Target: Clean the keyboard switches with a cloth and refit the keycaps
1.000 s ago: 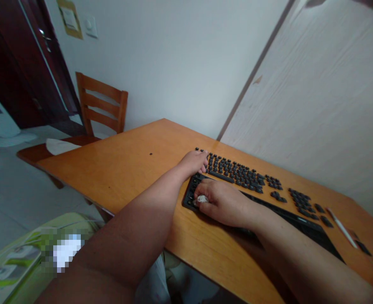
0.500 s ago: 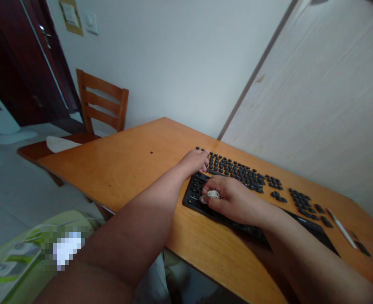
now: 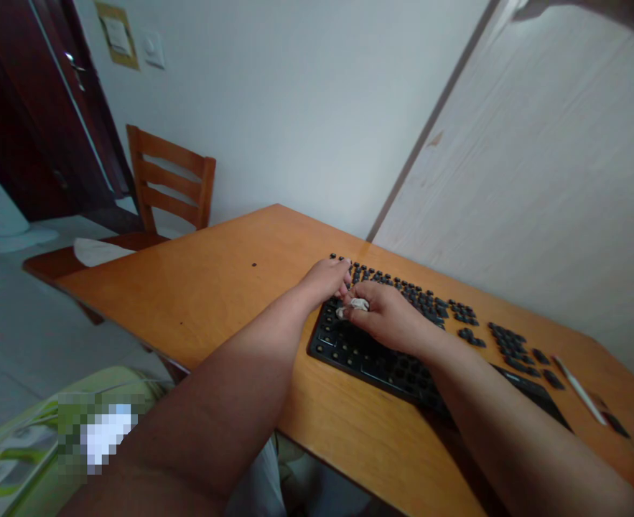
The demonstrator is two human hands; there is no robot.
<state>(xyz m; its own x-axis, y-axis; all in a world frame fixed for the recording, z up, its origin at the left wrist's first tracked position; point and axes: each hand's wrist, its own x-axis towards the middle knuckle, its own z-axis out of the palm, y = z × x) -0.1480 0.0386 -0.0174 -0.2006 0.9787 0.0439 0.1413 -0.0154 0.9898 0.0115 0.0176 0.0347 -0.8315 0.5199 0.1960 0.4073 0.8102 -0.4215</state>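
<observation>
A black keyboard base (image 3: pixel 367 368) with its keycaps off lies at an angle on the wooden table. At its far left corner is my left hand (image 3: pixel 327 276), fingers curled down and closed against the edge, partly hidden. My right hand (image 3: pixel 389 316) is over the left part of the base, pinching a crumpled white cloth (image 3: pixel 358 304) that touches the surface near the far edge. Behind the base, loose black keycaps (image 3: pixel 464 311) stand in rows on the table, in keyboard order; my hands cover some of them.
On the right of the wooden table (image 3: pixel 214 273) lies a white stick-like tool (image 3: pixel 580 391) with a dark end. A single small black piece (image 3: pixel 253 265) sits far left. A wooden chair (image 3: pixel 174 179) stands beyond the left edge; the wall (image 3: pixel 295 108) borders the back.
My right hand has moved with the cloth toward the keyboard's far edge, closer to my left hand, uncovering more of the near side. My left hand stays at the corner.
</observation>
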